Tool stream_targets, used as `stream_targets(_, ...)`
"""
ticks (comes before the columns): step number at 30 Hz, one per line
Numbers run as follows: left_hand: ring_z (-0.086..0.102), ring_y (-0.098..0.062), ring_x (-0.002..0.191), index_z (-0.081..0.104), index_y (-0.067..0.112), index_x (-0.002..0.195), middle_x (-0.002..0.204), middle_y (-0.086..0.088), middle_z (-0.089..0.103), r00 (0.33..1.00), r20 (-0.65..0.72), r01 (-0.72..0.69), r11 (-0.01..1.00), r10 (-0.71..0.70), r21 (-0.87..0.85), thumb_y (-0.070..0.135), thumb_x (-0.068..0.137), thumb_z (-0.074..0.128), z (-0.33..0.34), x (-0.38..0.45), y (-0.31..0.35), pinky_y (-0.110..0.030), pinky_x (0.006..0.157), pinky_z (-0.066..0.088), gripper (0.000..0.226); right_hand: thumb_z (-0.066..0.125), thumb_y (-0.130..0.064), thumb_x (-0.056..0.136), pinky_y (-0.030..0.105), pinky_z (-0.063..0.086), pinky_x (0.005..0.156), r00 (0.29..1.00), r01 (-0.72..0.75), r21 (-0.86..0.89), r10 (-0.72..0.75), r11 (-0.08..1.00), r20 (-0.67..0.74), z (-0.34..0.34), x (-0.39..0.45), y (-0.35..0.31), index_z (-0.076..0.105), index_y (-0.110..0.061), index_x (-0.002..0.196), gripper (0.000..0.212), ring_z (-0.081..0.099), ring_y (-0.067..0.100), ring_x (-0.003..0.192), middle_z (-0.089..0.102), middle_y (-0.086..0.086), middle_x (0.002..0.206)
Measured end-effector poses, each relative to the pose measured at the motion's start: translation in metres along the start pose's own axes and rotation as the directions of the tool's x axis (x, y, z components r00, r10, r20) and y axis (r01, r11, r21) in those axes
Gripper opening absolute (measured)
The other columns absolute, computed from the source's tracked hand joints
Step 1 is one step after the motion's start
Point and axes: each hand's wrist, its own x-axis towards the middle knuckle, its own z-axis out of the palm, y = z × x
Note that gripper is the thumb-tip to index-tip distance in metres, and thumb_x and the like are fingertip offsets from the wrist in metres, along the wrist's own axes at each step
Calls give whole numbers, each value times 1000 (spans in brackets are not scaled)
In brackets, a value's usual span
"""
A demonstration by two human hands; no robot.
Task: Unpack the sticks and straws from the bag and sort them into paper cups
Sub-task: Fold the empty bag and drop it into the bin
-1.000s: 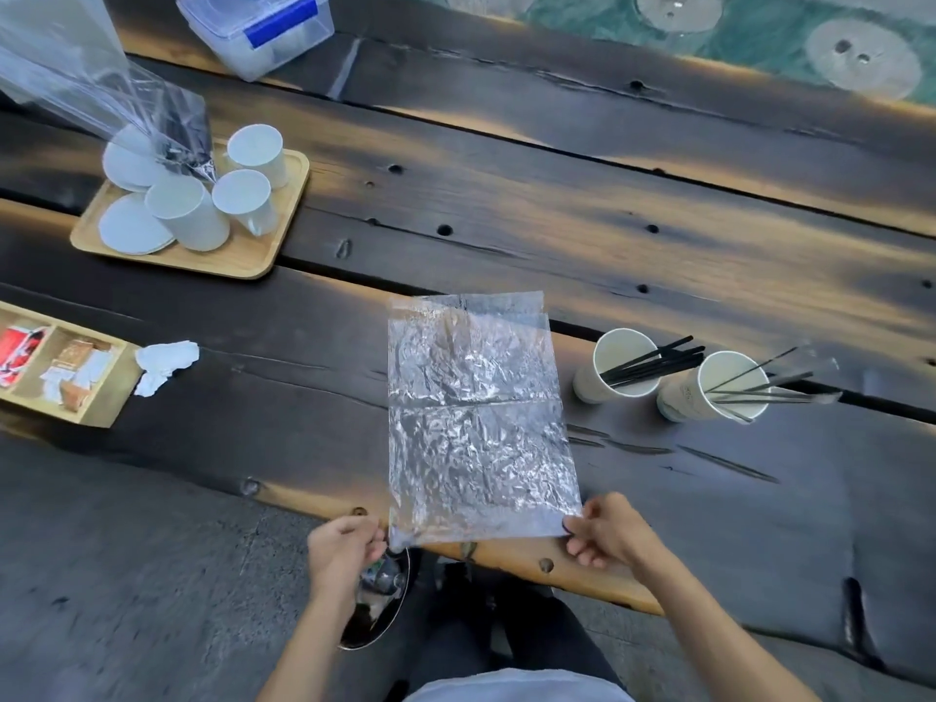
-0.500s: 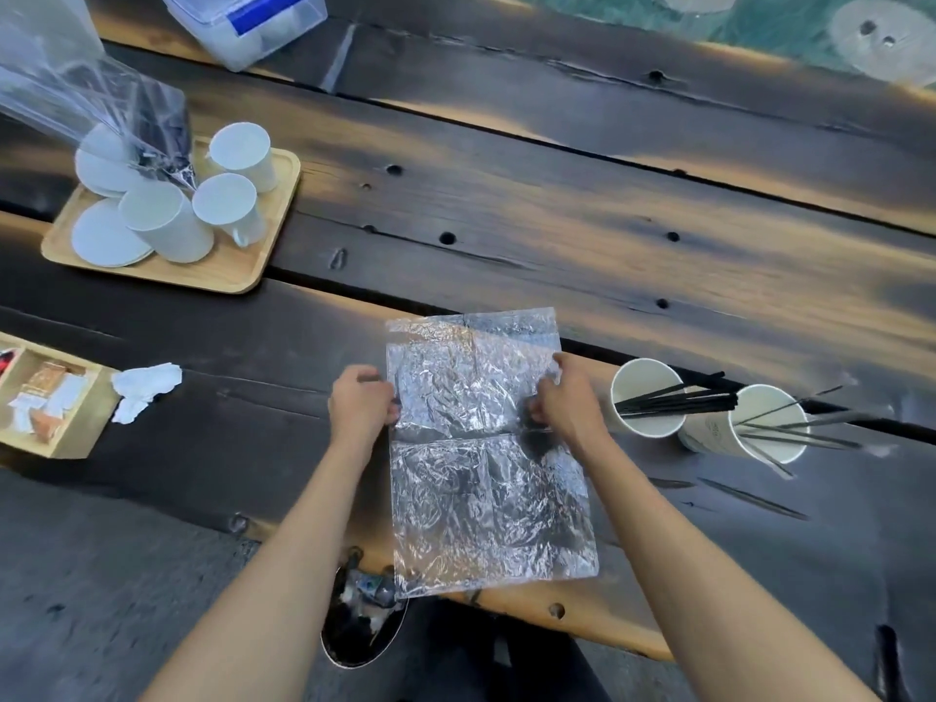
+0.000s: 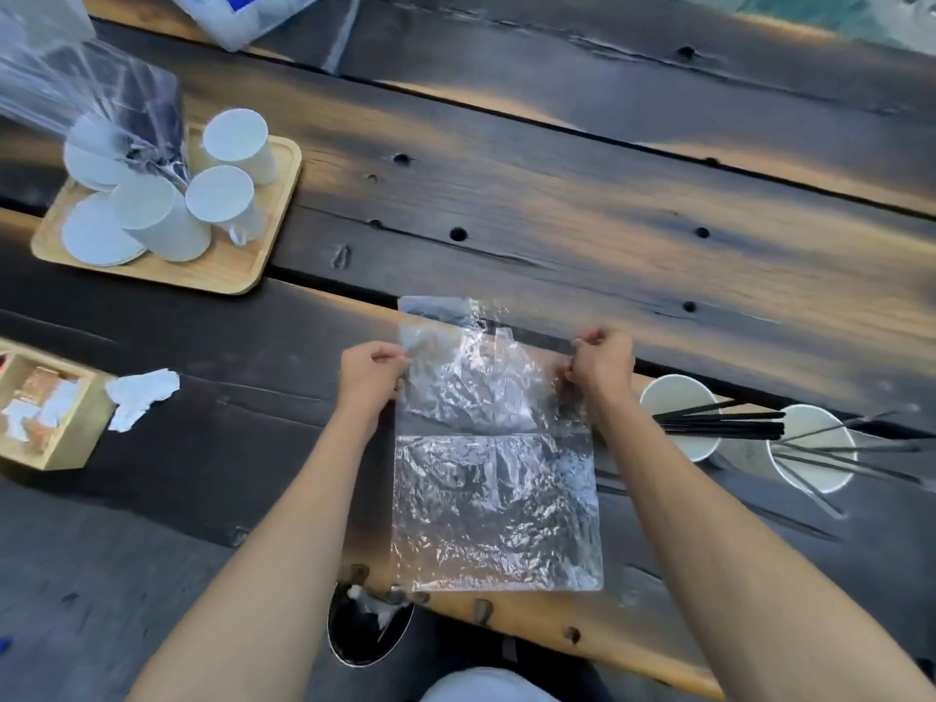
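A clear crinkled plastic bag (image 3: 494, 504) lies flat on the dark wooden table (image 3: 557, 195), near its front edge. My left hand (image 3: 372, 372) pinches the bag's left edge near its far end. My right hand (image 3: 602, 364) pinches the right edge at the same height. The far part of the bag is lifted off the wood. To the right stand two white paper cups: the nearer cup (image 3: 681, 415) holds black straws (image 3: 719, 428), and the other cup (image 3: 810, 448) holds thin dark sticks (image 3: 851, 456).
A wooden tray (image 3: 228, 268) at the far left carries upturned white cups and lids, with another clear bag (image 3: 96, 103) over it. A wooden box (image 3: 76, 433) and crumpled white paper (image 3: 139, 395) lie at the left. A clear lidded container (image 3: 248, 12) sits at the top.
Both hands moved from the bag's near corners up along its sides to the far end, and they now lift that end. The view has shifted closer to the table.
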Motion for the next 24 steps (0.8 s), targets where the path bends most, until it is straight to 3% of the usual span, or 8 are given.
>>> stream_targets(2, 52, -12, 55, 70, 4, 95, 76, -8, 64, 998, -10, -64, 997, 63, -38, -1, 88, 61, -14, -4, 6, -15, 43, 45, 12, 56, -20, 70, 56, 57, 73, 997, 69, -21, -68, 997, 29, -10, -17, -17, 66, -29, 64, 15, 62, 32, 66, 64, 1, 65)
stream_targets(4, 51, -11, 55, 71, 5, 95, 74, -6, 62, 993, -27, -120, 991, 119, -64, 0, 88, 62, -27, -9, 10, -15, 44, 45, 12, 59, -17, 77, 44, 49, 61, 986, 149, -5, -149, 989, 77, -21, -44, -35, 64, -24, 63, 16, 52, 22, 54, 60, -3, 60)
stream_targets(7, 49, -11, 52, 73, 7, 95, 70, -5, 59, 987, -30, -158, 984, 156, -86, 2, 87, 64, -47, -25, 9, -17, 45, 45, 12, 55, -8, 87, 28, 36, 43, 959, 215, 130, -234, 968, 159, -40, -88, -48, 64, -21, 75, 19, 44, 17, 40, 57, 4, 63)
stream_targets(10, 54, -11, 53, 73, 10, 93, 66, -3, 64, 987, 20, -155, 978, 159, -141, 4, 89, 65, -67, -45, -5, -17, 46, 45, 11, 47, 0, 92, 23, 35, 36, 922, 212, 225, -271, 951, 277, -61, -127, -45, 63, -12, 86, 21, 46, 16, 36, 53, 5, 54)
stream_targets(14, 63, -15, 59, 72, 9, 93, 68, -5, 72, 982, 92, -145, 970, 165, -196, -1, 90, 61, -87, -71, -34, -18, 53, 51, 15, 42, 9, 95, 26, 48, 45, 883, 112, 315, -240, 943, 404, -85, -165, -16, 61, -2, 89, 22, 62, 22, 50, 68, 10, 69)
stream_targets(18, 68, -18, 63, 70, 2, 92, 72, -11, 75, 977, 142, -119, 964, 156, -240, -10, 90, 54, -96, -98, -63, -20, 57, 55, 20, 37, 16, 90, 24, 55, 54, 888, 36, 278, -158, 960, 432, -102, -183, 28, 64, 0, 85, 32, 70, 27, 64, 75, 12, 81)
stream_targets(24, 71, -32, 80, 65, 2, 106, 93, -23, 75, 974, 225, 58, 955, 9, -292, -5, 96, 47, -96, -125, -106, -28, 64, 58, 22, 27, 15, 82, 31, 57, 64, 879, -133, 254, -5, 958, 476, -112, -190, 91, 67, 1, 94, 44, 71, 41, 88, 72, 22, 108)
